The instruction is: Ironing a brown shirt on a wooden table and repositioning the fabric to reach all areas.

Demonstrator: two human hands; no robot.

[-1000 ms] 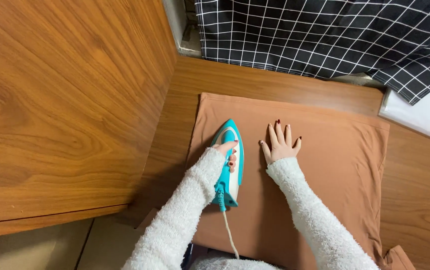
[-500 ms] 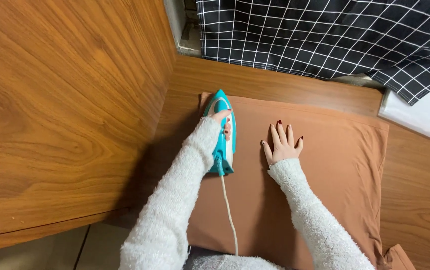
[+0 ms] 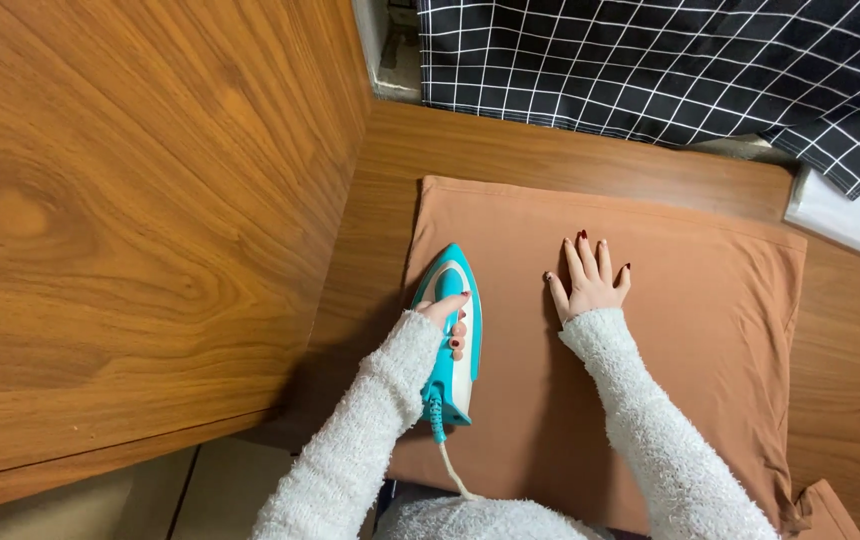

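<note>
Wooden tabletop (image 3: 510, 150), tan cloth (image 3: 690, 330) spread flat.
Left hand (image 3: 447, 322) clamped on iron (image 3: 450, 335); right hand (image 3: 590, 280), fingers apart, risks burning nearby.

The left hand (image 3: 447, 318) grips a blue and white iron (image 3: 451, 335) on a flat brown cloth (image 3: 690, 330), near its left edge. The right hand (image 3: 590, 285) lies flat on the cloth. The cloth covers the wooden desk (image 3: 390, 200).
</note>
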